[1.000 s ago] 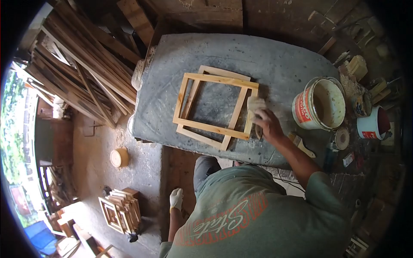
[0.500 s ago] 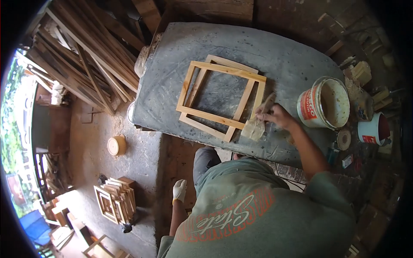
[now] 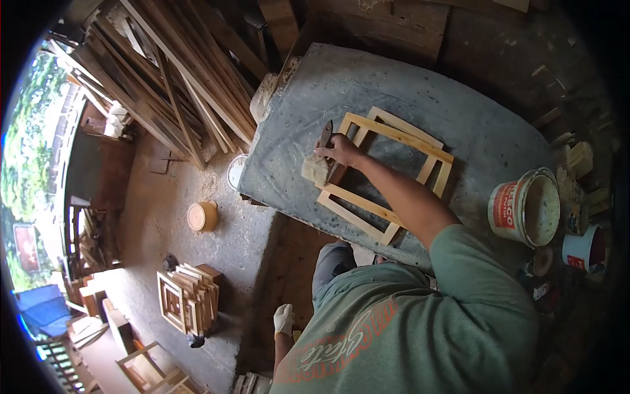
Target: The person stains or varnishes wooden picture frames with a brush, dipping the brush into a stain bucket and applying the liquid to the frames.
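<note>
Two light wooden frames (image 3: 401, 135) lie stacked, slightly askew, on a grey slab table (image 3: 394, 79). My right hand (image 3: 341, 150) reaches across them to their left side. It grips a pale wad of cloth (image 3: 314, 169) pressed against the frame's left rail, and a dark blade-like tool (image 3: 324, 133) sticks up from the fingers. My left hand (image 3: 283, 320), in a white glove, hangs below the table beside my leg, holding nothing.
A white and red bucket (image 3: 525, 207) stands at the table's right end, with a smaller tub (image 3: 583, 249) beyond it. Long planks (image 3: 177, 79) lean at the left. On the floor sit a stack of small frames (image 3: 187, 299) and a round wooden block (image 3: 202, 215).
My right hand has moved with the cloth from the frames' right side across to their left rail. The view has shifted right and down. The gloved left hand stays hanging.
</note>
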The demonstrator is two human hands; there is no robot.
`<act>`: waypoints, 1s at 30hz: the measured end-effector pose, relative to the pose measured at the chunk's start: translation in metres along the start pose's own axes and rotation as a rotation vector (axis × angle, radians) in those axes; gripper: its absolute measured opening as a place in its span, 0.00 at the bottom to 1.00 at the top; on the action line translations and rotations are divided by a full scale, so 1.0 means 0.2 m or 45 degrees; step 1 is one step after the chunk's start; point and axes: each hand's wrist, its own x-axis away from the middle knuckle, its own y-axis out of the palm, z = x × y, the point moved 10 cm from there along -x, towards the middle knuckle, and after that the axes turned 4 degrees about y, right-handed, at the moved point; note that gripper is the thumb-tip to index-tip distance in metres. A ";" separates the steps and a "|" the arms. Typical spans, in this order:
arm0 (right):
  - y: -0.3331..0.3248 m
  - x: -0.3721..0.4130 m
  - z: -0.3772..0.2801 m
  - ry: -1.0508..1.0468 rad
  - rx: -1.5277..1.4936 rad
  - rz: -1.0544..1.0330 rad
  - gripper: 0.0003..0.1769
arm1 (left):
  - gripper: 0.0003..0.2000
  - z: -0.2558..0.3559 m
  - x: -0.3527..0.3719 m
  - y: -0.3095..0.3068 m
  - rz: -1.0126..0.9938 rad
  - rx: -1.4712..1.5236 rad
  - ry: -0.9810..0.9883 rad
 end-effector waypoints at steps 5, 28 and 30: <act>-0.19 0.04 -0.02 -0.121 0.144 0.404 0.17 | 0.14 -0.09 -0.09 0.07 -0.073 0.002 -0.016; -1.75 3.04 -1.01 -0.240 0.218 1.909 0.21 | 0.12 2.07 0.75 1.83 -0.676 -1.401 2.317; -1.77 3.12 -0.94 -0.231 0.202 1.938 0.24 | 0.11 2.08 0.74 1.81 -0.700 -1.475 2.255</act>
